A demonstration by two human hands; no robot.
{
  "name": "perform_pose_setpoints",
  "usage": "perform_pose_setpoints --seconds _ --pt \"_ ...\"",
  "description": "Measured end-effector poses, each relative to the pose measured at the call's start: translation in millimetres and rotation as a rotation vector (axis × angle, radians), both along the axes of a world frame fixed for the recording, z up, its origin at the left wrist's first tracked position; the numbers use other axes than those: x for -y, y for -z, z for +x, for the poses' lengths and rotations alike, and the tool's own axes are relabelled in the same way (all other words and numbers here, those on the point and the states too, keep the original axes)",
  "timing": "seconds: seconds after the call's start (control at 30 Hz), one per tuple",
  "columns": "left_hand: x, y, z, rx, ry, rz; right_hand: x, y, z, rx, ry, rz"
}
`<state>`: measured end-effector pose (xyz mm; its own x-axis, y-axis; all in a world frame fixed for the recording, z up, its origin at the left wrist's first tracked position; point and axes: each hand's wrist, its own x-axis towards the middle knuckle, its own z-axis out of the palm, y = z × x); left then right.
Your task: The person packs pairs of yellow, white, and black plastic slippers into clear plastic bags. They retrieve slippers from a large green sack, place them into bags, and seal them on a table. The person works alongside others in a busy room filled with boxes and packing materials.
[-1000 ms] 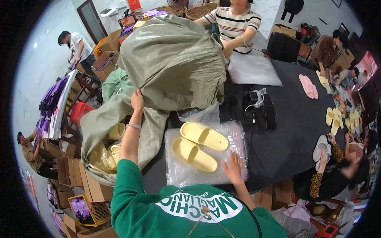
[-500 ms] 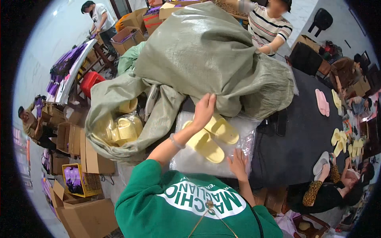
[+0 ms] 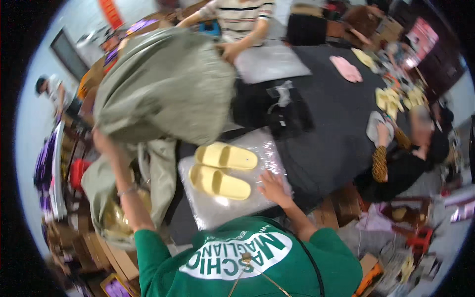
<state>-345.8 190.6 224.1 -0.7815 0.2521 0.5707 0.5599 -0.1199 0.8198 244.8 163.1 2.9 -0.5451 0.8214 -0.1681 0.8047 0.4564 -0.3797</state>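
My left hand (image 3: 102, 142), blurred by motion, is closed on the lower left edge of a big olive-green woven sack (image 3: 166, 84). My right hand (image 3: 272, 188) lies flat with fingers apart on a stack of clear plastic bags (image 3: 205, 212), just right of a pair of yellow slide sandals (image 3: 220, 184). The slides rest side by side on the bags, apart from my fingers. Below the big sack, an opened green sack (image 3: 161, 185) holds more yellow slides in clear wrapping, partly hidden by my left forearm.
Across the dark table (image 3: 321, 148), a person in a striped top (image 3: 243, 22) has a hand at the sack's right edge. Another plastic bag stack (image 3: 272, 62) and black plastic (image 3: 284, 111) lie there. Pink slides (image 3: 346, 68) and yellow slides (image 3: 389, 100) are farther right, near a seated person.
The big sack has shifted left with my left hand at its edge, uncovering black plastic and a second bag stack. My right hand stays on the bags beside the slides. The view has turned.
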Motion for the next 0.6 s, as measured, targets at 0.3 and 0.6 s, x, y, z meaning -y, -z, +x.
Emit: perform_pose_setpoints --seconds 0.3,0.6 --pt "67 159 35 1.254 0.689 0.003 -2 -16 -6 0.050 0.025 -0.045" --pt "-14 242 -53 1.161 0.797 0.401 -3 -36 -8 0.021 -0.058 -0.067"
